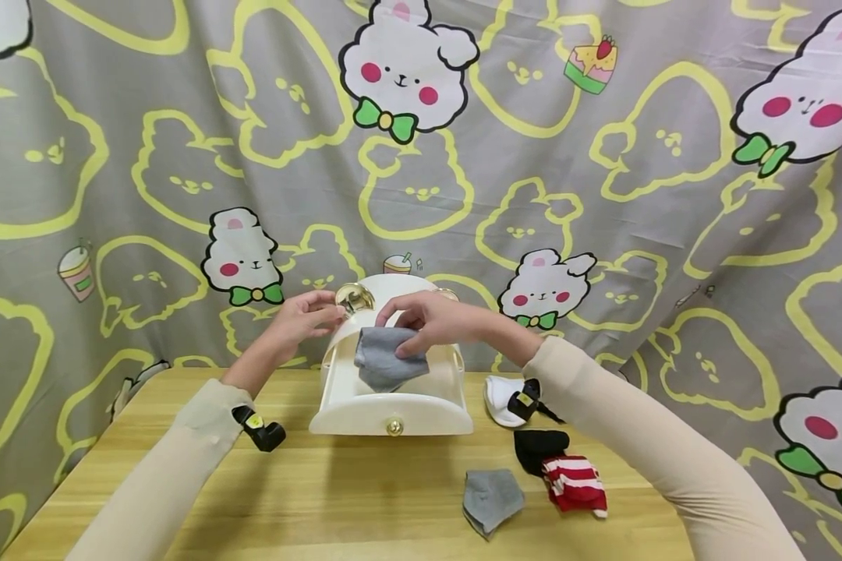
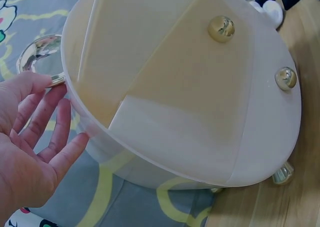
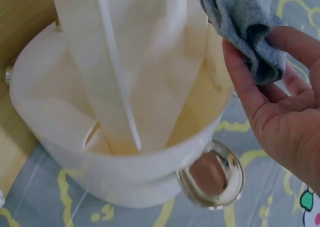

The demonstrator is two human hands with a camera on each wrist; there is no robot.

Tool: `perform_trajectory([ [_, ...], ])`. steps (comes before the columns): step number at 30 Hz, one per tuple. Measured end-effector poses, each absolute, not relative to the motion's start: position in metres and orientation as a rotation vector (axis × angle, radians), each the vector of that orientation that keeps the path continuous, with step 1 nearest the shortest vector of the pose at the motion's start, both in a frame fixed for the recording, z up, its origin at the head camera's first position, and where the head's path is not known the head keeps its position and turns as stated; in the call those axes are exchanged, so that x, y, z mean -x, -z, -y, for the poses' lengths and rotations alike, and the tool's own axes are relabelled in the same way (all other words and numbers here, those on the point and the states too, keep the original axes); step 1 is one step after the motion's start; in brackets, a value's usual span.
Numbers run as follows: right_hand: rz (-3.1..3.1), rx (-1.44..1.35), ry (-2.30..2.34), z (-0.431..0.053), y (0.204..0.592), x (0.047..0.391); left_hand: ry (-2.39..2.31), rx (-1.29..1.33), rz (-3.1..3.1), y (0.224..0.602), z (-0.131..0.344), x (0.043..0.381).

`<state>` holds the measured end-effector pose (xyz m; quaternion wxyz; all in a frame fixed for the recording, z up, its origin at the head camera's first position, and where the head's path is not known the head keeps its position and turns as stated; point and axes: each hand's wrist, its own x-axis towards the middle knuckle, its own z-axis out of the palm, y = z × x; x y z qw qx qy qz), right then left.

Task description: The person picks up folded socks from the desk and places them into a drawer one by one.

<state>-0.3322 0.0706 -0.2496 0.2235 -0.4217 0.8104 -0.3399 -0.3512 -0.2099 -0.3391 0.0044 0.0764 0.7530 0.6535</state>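
Observation:
My right hand (image 1: 431,315) pinches a folded grey sock (image 1: 386,358) between thumb and fingers, above the opened front of a white rounded box (image 1: 344,421). In the right wrist view, the same sock (image 3: 245,27) shows its folds beside the box's rim. My left hand (image 1: 302,319) is at the box's upper left, thumb and forefinger pinching the edge of a round gold ear (image 1: 354,298). In the left wrist view, that ear (image 2: 40,54) meets the thumb and forefinger while the other fingers spread loosely. A gold knob (image 1: 394,427) sits on the lowered front.
Right of the box lie a white sock (image 1: 501,401), a black sock (image 1: 540,448), a red-and-white striped sock (image 1: 575,487) and another grey sock (image 1: 493,500). They rest on a wooden table (image 1: 288,499). A patterned grey curtain (image 1: 421,187) hangs close behind the box.

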Motion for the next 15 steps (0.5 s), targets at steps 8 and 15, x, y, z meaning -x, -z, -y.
perform_trajectory([
  [8,-2.190,1.183,0.965,-0.059,0.258,0.328,-2.043,-0.251,-2.383,0.337,0.209,0.350],
  [15,-2.177,1.164,0.971,-0.051,0.266,0.324,-2.026,-0.267,-2.391,0.340,0.209,0.350],
])
